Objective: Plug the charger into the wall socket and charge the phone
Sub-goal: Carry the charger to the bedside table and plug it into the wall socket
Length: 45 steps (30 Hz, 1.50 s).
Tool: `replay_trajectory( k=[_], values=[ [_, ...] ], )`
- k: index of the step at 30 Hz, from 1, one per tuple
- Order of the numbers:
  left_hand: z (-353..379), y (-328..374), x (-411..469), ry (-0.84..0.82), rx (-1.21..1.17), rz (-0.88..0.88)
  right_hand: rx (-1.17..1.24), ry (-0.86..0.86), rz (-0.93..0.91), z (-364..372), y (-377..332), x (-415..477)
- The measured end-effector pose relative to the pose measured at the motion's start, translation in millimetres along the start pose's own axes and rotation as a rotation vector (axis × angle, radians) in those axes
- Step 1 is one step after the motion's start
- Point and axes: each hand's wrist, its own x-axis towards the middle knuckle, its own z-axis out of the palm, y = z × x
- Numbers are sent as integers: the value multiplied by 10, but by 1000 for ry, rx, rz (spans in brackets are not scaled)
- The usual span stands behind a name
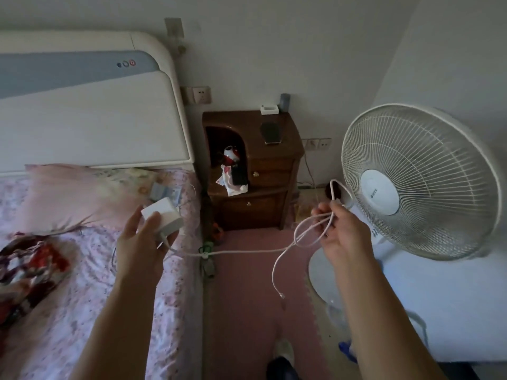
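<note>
My left hand holds a white charger block above the bed's edge. Its white cable runs right to my right hand, which grips several loops of it; the free plug end dangles over the floor. A dark phone lies flat on the brown nightstand. One wall socket sits on the wall beside the headboard, above the nightstand. Another socket plate is low on the wall, right of the nightstand.
A white standing fan is close by my right hand. The bed with a pink pillow fills the left. A white holder and a grey cup stand at the nightstand's back. Pink floor mat lies between bed and fan.
</note>
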Motion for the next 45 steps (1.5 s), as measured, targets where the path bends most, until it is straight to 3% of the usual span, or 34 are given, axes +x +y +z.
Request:
replay_trajectory(
  k=[8,20,33,45],
  values=[
    [673,-206,383,16,35,12,-86,-74,62,276,-357,862],
    [1343,-346,772,36,41,-36,-132,-41,131,628,-535,1485],
    [1764,-221,2153,-91,68,-132,-130,31,88,1538,-381,2050],
    [2139,154,3150,-100,147,-187,-74,136,27,2428,-274,2426]
  ],
)
